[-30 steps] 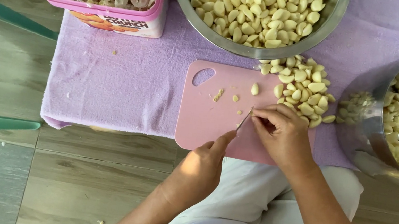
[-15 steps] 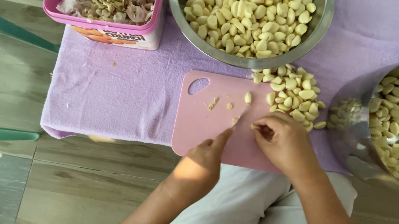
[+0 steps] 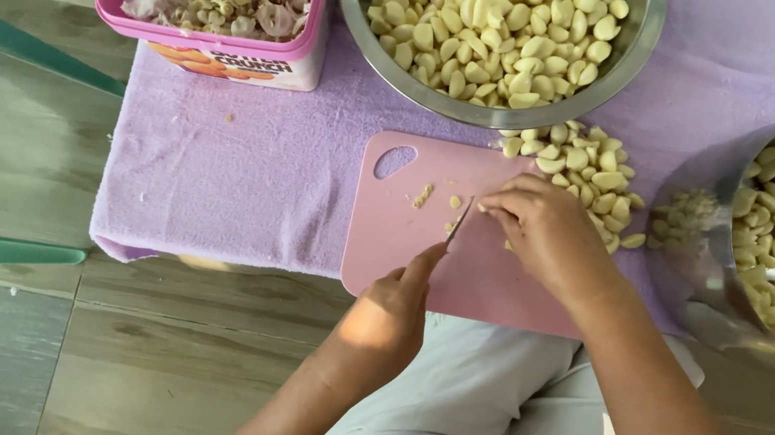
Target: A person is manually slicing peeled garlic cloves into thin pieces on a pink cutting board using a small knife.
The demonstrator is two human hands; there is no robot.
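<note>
Your left hand (image 3: 389, 314) grips a small knife (image 3: 459, 222) and your right hand (image 3: 542, 231) pinches a garlic clove over the pink cutting board (image 3: 489, 282), with only a few trimmed ends cut and the pile (image 3: 586, 170) at 1 o'clock still waiting.

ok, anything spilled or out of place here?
Mostly tidy. A few scraps lie on the wooden floor, off the purple cloth. A loose heap of peeled garlic cloves sits on the cloth beside the pink cutting board, outside either steel bowl.
</note>
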